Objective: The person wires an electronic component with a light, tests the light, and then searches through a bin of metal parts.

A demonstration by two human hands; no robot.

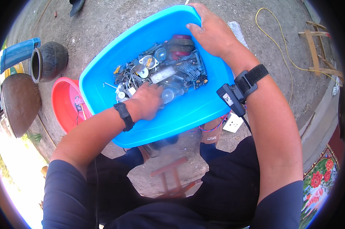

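Note:
A large blue plastic basin is tilted above my knees, with a heap of loose hardware along its inside. My right hand grips its far right rim, thumb inside the wall. Down in the heap is my left hand, its fingers bent and slightly blurred, their tips hidden among the parts. Close to it lie screws and nails, a clear plastic piece, a round white disc and a clear round cap. Farther right sits a dark red and grey roll, beside a bundle of long screws.
A red basin stands left of the blue one, near a dark clay pot lying on its side. A white socket plate is by my right foot. Yellow cord crosses the ground at right, near a wooden frame.

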